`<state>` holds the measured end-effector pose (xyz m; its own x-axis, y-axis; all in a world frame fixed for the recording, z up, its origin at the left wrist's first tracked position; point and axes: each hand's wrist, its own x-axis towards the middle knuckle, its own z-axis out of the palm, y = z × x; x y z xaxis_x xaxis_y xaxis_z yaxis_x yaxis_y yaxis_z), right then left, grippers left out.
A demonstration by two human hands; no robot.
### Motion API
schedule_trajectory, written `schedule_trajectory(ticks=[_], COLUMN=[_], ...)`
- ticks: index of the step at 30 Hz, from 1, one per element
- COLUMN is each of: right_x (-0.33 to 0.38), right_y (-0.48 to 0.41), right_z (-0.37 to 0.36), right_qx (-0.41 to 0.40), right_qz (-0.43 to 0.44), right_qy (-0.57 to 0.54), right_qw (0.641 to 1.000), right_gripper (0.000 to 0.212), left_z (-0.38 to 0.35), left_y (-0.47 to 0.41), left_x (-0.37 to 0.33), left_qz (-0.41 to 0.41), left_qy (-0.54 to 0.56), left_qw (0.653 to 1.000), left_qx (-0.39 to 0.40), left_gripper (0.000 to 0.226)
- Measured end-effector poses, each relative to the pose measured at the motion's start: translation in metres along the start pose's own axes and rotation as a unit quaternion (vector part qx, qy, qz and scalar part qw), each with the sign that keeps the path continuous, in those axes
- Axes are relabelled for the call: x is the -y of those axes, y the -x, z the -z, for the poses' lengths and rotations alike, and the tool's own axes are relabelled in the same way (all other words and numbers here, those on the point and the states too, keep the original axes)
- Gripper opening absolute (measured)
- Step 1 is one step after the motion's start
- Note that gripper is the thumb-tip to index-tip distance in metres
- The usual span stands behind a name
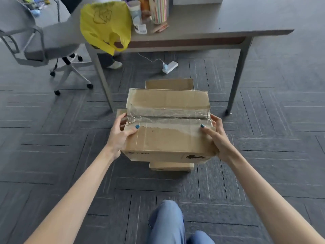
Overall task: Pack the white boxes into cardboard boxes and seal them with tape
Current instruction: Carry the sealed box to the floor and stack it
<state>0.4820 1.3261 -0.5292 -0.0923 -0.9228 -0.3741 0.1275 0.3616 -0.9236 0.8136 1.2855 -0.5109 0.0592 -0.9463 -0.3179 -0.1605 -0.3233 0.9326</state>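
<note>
A closed cardboard box (168,136) with clear tape (168,117) running along its top seam is in the middle of the view. My left hand (123,132) grips its left end, thumb on top. My right hand (214,134) grips its right end the same way. The box is above another cardboard box (171,166) on the floor, whose edges stick out beneath and behind it. No white boxes are visible.
A grey table (202,32) stands behind the boxes, with a yellow plastic bag (105,23), a striped roll (159,9) and cups on it. An office chair (44,46) stands at the left. A white power strip (170,67) lies on the carpet. My knees in jeans (167,224) are below.
</note>
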Motion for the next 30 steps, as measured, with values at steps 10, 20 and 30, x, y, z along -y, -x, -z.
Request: schedule_trajectory(ticks=[10,20,30], right_x=[-0.202,-0.313,-0.34], right_y=[-0.085,-0.148,-0.191], right_z=[0.038,0.055,0.053], right_qx=[0.007,0.002,0.012], right_qz=[0.041,0.047,0.04], right_qy=[0.01,-0.004,0.017], right_qw=[0.999,0.999,0.999], right_gripper=[0.058,0.057,0.058], left_z=[-0.056,-0.086,-0.087], left_y=[-0.053,-0.111,-0.149], left_x=[0.2,0.31,0.346], left_qz=[0.006,0.01,0.012], left_qy=[0.035,0.055,0.04], left_qw=[0.999,0.998,0.999], left_qx=[-0.016,-0.011,-0.034], left_gripper=[0.071,0.072,0.07])
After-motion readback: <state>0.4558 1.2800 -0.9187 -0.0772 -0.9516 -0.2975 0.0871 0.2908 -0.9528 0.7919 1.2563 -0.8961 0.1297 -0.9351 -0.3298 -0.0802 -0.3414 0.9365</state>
